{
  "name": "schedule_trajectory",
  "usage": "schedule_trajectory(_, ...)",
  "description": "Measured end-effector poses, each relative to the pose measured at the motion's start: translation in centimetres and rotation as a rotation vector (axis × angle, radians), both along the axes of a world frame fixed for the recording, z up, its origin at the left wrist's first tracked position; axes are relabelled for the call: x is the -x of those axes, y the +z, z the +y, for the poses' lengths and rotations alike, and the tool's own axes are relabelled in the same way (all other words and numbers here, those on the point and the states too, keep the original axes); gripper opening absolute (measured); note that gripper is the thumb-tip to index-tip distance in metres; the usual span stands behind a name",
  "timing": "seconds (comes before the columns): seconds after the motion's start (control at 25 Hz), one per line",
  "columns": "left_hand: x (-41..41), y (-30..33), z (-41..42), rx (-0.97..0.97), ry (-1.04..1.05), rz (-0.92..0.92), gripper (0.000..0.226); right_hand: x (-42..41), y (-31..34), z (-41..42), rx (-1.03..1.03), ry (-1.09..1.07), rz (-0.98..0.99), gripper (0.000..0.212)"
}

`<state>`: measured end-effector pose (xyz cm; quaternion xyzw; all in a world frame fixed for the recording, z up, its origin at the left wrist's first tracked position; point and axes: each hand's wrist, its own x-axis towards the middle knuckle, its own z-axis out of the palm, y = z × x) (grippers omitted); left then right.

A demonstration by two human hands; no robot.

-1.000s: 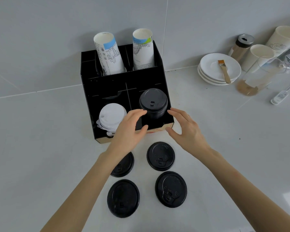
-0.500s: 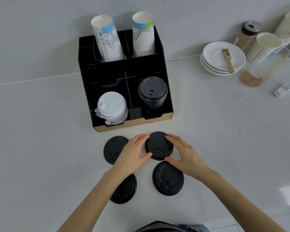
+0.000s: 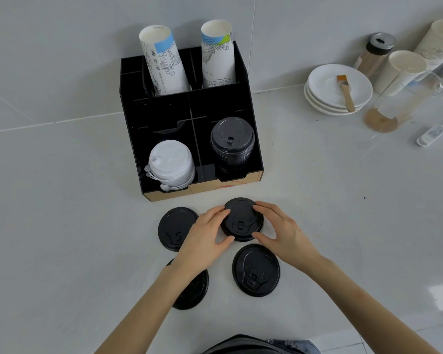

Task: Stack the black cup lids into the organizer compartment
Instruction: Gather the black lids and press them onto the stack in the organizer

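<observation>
A black organizer [image 3: 164, 111] stands against the wall. Its front right compartment holds a stack of black lids [image 3: 232, 144]; the front left one holds white lids [image 3: 170, 162]. Just in front of it, my left hand [image 3: 205, 238] and my right hand [image 3: 279, 231] grip one black lid [image 3: 241, 219] from both sides, tilted slightly up off the counter. Three more black lids lie flat: one to the left [image 3: 174, 227], one below right [image 3: 256, 270], and one [image 3: 193, 290] partly hidden under my left forearm.
Two printed paper cup stacks [image 3: 164, 62] [image 3: 218, 54] stand in the organizer's rear slots. At the right are stacked white saucers [image 3: 325, 98] with a brush [image 3: 345, 92], a glass [image 3: 394, 108], white cups [image 3: 404, 70], a shaker jar [image 3: 374, 54] and a small white device [image 3: 431, 134].
My hands left the lid stack in the organizer, came down to the counter, closed on the nearest loose black lid and now lift its edge.
</observation>
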<state>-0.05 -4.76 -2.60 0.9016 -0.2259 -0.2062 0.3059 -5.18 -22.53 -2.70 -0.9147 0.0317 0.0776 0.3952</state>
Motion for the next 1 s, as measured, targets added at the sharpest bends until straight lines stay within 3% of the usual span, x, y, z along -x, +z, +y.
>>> schedule_trajectory(0.6, -5.6, 7.0, -0.7, 0.166, 0.094, -0.259, 0.050, -5.9, 6.8, -1.1, 0.018, -0.023, -0.265, 0.045)
schedule_trajectory(1.0, -10.9, 7.1, -2.9, 0.142, 0.144, -0.316, 0.049, -11.4, 7.6, -2.4, 0.022, -0.053, -0.255, 0.042)
